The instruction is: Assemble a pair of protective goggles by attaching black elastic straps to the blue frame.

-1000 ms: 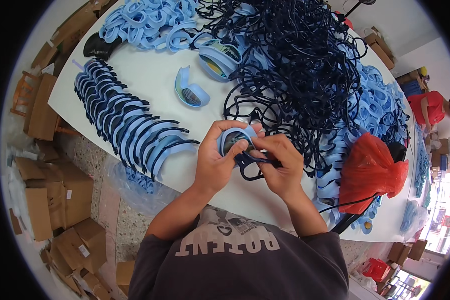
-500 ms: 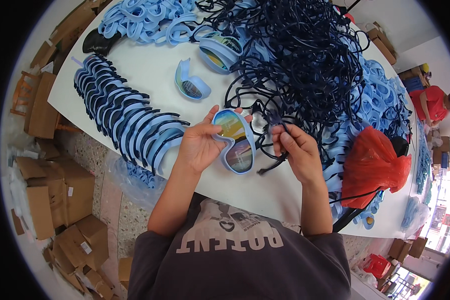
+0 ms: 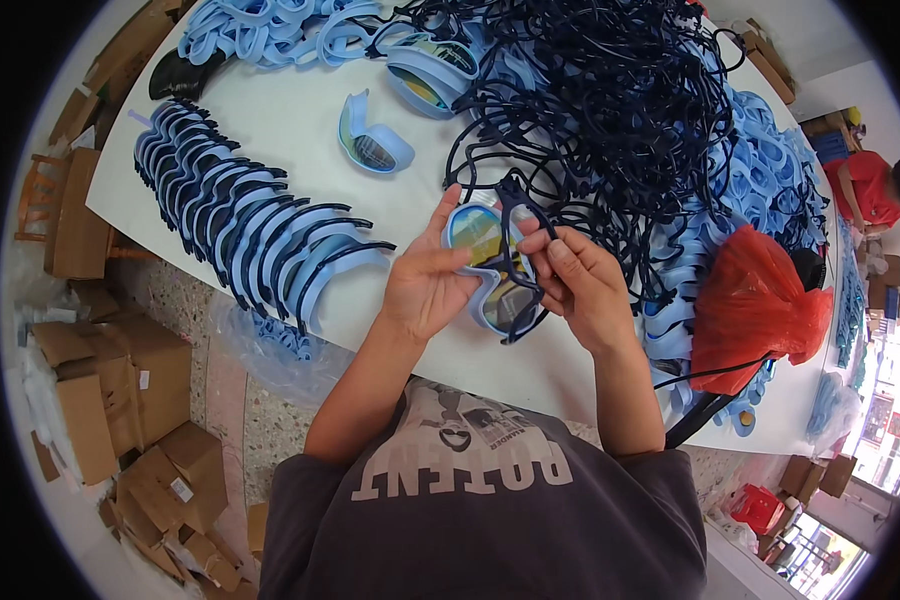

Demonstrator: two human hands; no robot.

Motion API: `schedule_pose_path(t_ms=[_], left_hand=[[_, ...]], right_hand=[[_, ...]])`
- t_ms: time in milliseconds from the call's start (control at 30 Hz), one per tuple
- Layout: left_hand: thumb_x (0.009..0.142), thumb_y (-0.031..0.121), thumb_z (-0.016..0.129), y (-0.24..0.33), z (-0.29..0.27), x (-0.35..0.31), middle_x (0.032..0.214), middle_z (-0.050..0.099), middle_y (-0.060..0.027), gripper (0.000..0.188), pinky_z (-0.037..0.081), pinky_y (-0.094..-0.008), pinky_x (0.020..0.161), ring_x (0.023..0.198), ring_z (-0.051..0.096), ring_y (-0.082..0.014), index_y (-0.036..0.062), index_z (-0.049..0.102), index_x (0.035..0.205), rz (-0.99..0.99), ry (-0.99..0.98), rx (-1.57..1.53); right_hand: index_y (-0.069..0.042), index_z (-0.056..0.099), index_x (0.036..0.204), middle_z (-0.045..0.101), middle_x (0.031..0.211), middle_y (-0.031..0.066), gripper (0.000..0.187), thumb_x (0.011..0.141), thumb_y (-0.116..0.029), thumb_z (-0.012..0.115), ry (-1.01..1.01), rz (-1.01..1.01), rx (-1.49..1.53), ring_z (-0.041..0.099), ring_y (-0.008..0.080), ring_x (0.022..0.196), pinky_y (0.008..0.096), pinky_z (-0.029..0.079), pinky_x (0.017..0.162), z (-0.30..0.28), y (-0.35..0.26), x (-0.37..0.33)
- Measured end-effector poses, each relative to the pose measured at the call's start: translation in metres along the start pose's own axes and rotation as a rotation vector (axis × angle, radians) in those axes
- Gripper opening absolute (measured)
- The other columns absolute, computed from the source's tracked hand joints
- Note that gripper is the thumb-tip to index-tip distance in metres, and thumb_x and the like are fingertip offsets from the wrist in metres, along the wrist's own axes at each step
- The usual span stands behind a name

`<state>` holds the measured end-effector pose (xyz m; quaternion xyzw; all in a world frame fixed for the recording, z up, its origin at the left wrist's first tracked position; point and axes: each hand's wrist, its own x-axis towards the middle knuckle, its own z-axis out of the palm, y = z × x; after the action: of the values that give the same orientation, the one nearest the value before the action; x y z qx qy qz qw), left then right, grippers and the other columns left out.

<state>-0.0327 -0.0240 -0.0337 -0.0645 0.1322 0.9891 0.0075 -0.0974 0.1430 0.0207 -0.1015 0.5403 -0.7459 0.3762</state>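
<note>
Head view: the light-blue goggle (image 3: 475, 235) lies against the fingers of the left hand (image 3: 425, 285), gripped between thumb and fingers at its left side. The right hand (image 3: 585, 285) pinches a dark frame (image 3: 508, 240), which crosses in front of the goggle's right portion; contact between the two parts cannot be determined. Both hands are above the white table (image 3: 295, 130), near its front edge. Bare surface extends left to the goggle row (image 3: 245, 215); the dark frame pile (image 3: 610, 110) restricts room beyond the right hand.
</note>
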Motion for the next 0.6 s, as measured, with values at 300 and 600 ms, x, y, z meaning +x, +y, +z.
schedule_pose_path(t_ms=[300,600], left_hand=[[0.099,0.036,0.036,-0.006,0.004,0.005,0.133,0.046,-0.0161,0.048,0.043,-0.0411,0.099,0.120,0.049,-0.0262,0.0125,0.027,0.140,0.084,0.085,0.268],[0.098,0.027,0.040,0.001,0.006,0.011,0.136,0.041,-0.0198,0.043,0.038,-0.0424,0.104,0.126,0.043,-0.0307,0.0069,0.031,0.136,-0.051,0.024,-0.072]], right_hand=[[0.000,0.063,0.090,0.056,0.069,0.0026,0.029,0.096,-0.025,0.051,0.063,-0.240,-0.295,0.042,0.0083,0.058,0.0222,0.035,0.049,0.000,0.005,0.004],[0.000,0.061,0.092,0.057,0.070,0.0031,0.025,0.096,-0.024,0.052,0.118,-0.036,-0.630,0.048,0.0056,0.049,0.0182,0.035,0.044,0.014,-0.028,-0.009]])
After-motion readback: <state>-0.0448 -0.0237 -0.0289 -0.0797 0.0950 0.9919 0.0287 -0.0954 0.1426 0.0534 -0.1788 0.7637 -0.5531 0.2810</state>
